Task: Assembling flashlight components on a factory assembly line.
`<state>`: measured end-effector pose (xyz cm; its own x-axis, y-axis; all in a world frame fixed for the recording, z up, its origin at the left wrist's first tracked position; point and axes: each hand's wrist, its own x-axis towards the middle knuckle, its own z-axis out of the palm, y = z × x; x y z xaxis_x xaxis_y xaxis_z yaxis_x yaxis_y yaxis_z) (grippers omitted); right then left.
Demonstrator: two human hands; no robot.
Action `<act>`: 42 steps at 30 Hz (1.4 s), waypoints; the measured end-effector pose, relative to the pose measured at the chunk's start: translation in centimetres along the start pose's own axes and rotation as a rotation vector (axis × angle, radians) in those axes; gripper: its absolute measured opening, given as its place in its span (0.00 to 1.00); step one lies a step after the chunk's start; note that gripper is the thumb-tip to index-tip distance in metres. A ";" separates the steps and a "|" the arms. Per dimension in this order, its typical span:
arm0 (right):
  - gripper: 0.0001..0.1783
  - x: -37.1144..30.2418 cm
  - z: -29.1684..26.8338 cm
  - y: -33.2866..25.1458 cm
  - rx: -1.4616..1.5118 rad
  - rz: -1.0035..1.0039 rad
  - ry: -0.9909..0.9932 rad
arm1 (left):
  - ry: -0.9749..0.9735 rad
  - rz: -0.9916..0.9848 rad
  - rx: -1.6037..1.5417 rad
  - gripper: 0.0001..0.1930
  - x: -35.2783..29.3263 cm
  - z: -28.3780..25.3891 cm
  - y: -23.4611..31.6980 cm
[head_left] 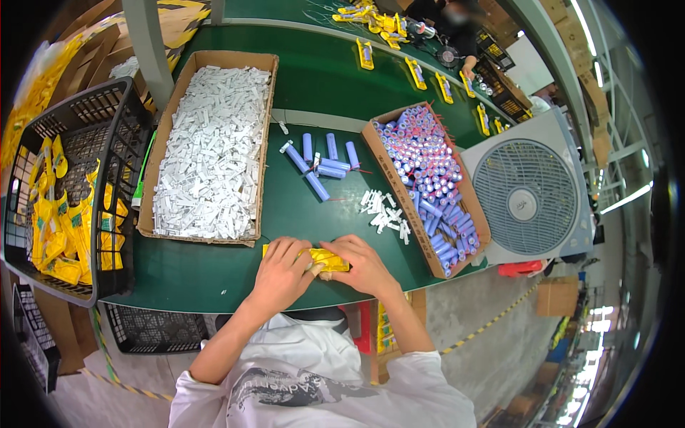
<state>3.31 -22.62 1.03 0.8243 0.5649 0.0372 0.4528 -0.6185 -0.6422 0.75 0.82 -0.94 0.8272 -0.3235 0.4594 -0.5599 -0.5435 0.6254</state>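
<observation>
Both hands are closed round a yellow plastic casing [334, 260] at the near edge of the green table. My left hand [283, 269] grips its left part, and my right hand [362, 267] holds its right end. The fingers cover much of the casing, and what lies inside it cannot be made out. Beyond my hands lie several loose blue cylindrical battery cells [317, 187], some with thin red wires. A small pile of white plastic pieces [384, 212] sits to the right of the cells.
A cardboard box of white plastic pieces [210, 153] stands left, beside a black crate [114, 153] holding yellow casings [68, 239]. At right are a box of battery cells [435, 178] and a grey fan [528, 196]. Yellow casings [415, 74] line the far belt near another person's hand [469, 68].
</observation>
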 end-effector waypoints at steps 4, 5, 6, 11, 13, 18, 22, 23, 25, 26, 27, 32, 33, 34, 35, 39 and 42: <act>0.36 1.8 -1.3 -1.1 -0.019 0.004 -0.084 | 0.043 -0.031 0.047 0.10 -0.2 0.0 -0.5; 0.36 2.3 -2.5 -1.1 0.030 -0.028 -0.096 | 0.039 -0.037 0.069 0.10 -0.3 -0.1 -0.7; 0.35 3.1 -4.2 -0.8 0.078 -0.060 -0.105 | 0.048 -0.037 0.083 0.10 -0.3 -0.2 -0.8; 0.16 11.4 -10.0 1.3 -0.068 0.246 0.401 | 0.009 0.019 0.098 0.09 0.0 -0.1 -0.4; 0.17 15.4 -9.7 5.2 -0.492 0.274 0.332 | -0.016 -0.045 0.020 0.10 0.4 -0.7 -0.1; 0.16 20.2 -9.0 6.8 -0.716 0.368 0.072 | -0.046 -0.174 -0.055 0.12 0.2 -1.0 0.5; 0.16 20.8 -8.1 7.3 -0.807 0.358 -0.005 | -0.056 -0.200 -0.104 0.09 0.7 -0.9 0.5; 0.16 21.0 -8.3 7.5 -0.800 0.362 0.016 | -0.062 -0.183 -0.092 0.09 0.9 -0.9 0.3; 0.18 21.1 -8.6 7.2 -0.767 0.290 -0.007 | -0.047 -0.273 -0.150 0.08 1.0 -0.8 0.0; 0.18 20.8 -8.7 6.7 -0.755 0.295 0.004 | -0.058 -0.266 -0.139 0.08 0.7 -0.7 0.0; 0.16 20.3 -8.7 6.3 -0.716 0.275 0.064 | -0.012 -0.239 -0.138 0.08 0.4 -0.6 0.0; 0.16 13.7 -10.6 0.6 0.056 0.088 0.753 | 0.007 -0.222 -0.128 0.07 0.1 -0.8 0.5; 0.17 11.8 -10.6 -0.6 0.418 0.082 0.790 | 0.005 -0.184 -0.086 0.07 0.1 -0.7 0.4; 0.14 9.8 -9.9 0.3 0.662 0.073 0.783 | -0.001 -0.151 -0.050 0.07 0.0 -0.4 0.6; 0.14 7.8 -8.9 0.9 0.791 0.013 0.808 | -0.030 -0.161 -0.042 0.08 0.1 -0.2 1.0; 0.11 3.4 -1.9 3.1 1.202 0.039 0.671 | -0.064 -0.109 0.051 0.12 0.5 0.2 -0.7; 0.09 -0.5 1.6 3.2 1.109 0.158 0.533 | -0.100 -0.170 0.004 0.09 1.4 -0.5 0.3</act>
<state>3.84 -24.04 -2.25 0.9965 0.0733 0.0406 0.0183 0.2828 -0.9590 1.68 0.59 0.22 0.9104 -0.3024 0.2824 -0.4121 -0.5998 0.6859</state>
